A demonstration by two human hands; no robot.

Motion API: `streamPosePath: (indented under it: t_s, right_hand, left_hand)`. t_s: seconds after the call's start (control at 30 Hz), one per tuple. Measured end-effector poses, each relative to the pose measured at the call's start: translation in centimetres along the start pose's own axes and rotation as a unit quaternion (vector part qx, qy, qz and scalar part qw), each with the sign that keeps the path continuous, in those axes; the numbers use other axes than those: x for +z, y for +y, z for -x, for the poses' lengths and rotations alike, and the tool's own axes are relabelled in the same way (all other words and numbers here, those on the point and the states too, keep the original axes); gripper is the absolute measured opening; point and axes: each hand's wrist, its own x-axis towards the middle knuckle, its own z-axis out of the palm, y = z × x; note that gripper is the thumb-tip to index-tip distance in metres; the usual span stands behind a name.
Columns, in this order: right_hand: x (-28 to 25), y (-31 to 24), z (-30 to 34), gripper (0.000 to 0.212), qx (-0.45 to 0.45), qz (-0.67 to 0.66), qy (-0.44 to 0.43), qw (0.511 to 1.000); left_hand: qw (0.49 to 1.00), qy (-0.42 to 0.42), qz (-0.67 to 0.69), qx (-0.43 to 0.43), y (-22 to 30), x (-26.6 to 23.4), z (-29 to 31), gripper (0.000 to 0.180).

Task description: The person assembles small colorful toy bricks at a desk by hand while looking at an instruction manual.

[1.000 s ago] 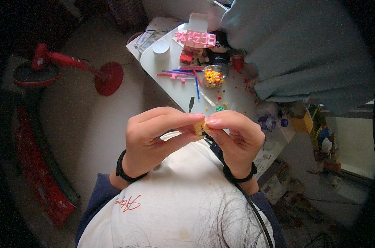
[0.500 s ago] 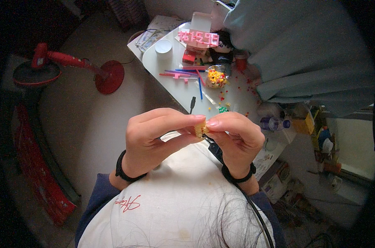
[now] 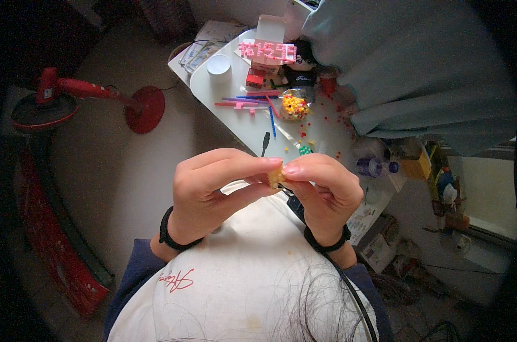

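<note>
In front of my chest, a small pale-yellow bumpy piece sits between both hands. My left hand pinches it from the left with thumb and fingers, and my right hand grips it from the right. The fingertips nearly meet and cover much of the piece, so its exact kind is unclear. Just beyond the left fingers, a black cable plug sticks up. A little green studded piece lies on the table past the right fingers.
On the white table stand a bag of yellow and red beads, coloured strips, a white cup, a red box and a doll. A purple-capped bottle lies right. A red fan stands left.
The tabletop and its things appear slightly further left in the picture. Both hands keep their grip on the yellow piece, which looks slightly turned.
</note>
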Motion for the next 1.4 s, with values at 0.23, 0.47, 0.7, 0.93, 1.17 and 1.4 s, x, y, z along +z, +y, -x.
streamPosePath:
  t_s: [0.23,0.47,0.7,0.93,1.17,1.4]
  right_hand:
    - [0.0,0.0,-0.2,0.017,0.011,0.020,-0.005,1.000]
    - [0.1,-0.1,-0.7,0.015,0.079,0.006,-0.050,0.996]
    - [-0.2,-0.2,-1.4,0.016,0.258,-0.149,-0.142,0.944]
    - [2.5,-0.7,-1.8,0.023,0.357,-0.200,-0.191,0.892]
    - [5.4,-0.8,-0.7,0.019,0.369,-0.187,-0.226,0.882]
    - [8.5,0.7,1.4,0.019,0.387,-0.182,-0.211,0.879]
  left_hand:
    - [1.000,0.015,-0.020,-0.001,-0.2,0.0,0.1,0.038]
    - [0.998,0.031,-0.047,-0.014,-0.3,-0.2,0.8,0.032]
    - [0.998,0.009,-0.067,-0.020,-0.4,-1.1,2.0,0.030]
    - [0.996,-0.026,-0.081,0.010,-0.8,-4.2,3.3,0.029]
    - [0.997,-0.032,-0.065,0.025,-1.7,-6.7,5.8,0.024]
    - [0.995,-0.051,-0.080,0.017,-3.8,-8.6,8.5,0.028]
